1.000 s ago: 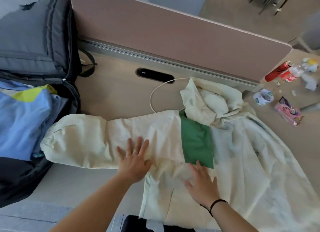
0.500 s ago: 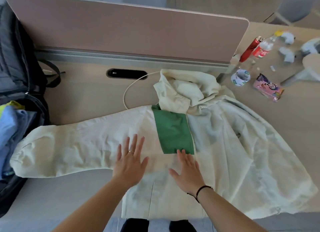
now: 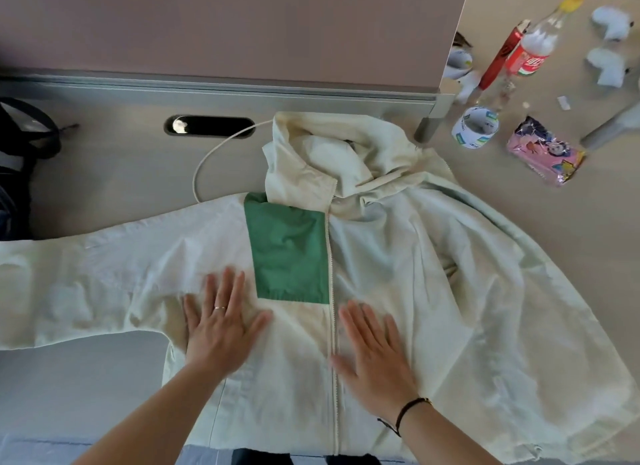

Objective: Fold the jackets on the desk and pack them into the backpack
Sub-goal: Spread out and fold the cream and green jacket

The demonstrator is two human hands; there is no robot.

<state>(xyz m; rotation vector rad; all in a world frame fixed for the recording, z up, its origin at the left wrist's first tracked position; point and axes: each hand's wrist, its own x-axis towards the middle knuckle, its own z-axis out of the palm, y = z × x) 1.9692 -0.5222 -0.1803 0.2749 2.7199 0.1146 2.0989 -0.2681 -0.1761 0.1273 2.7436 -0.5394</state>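
A pale cream hooded jacket (image 3: 433, 274) with a green chest panel (image 3: 289, 249) lies front up and zipped on the desk (image 3: 121, 173). Its left sleeve (image 3: 86, 284) stretches out flat to the left edge of view. My left hand (image 3: 221, 322) presses flat on the jacket just left of the green panel, fingers spread, a ring on one finger. My right hand (image 3: 374, 343) lies flat to the right of the zip, below the panel. Neither hand grips the cloth. Only a dark edge of the backpack (image 3: 20, 152) shows at far left.
A beige divider panel (image 3: 242, 28) runs along the back of the desk, with a cable slot (image 3: 211, 126) and a white cable (image 3: 214, 156) below it. At the right lie a tape roll (image 3: 476, 126), a pink packet (image 3: 545, 156), a plastic bottle (image 3: 530, 54) and a red tube (image 3: 498, 60).
The view has swung right, so most of the backpack has left the frame. My right hand has slid right across the zip; both hands stay flat on the jacket.
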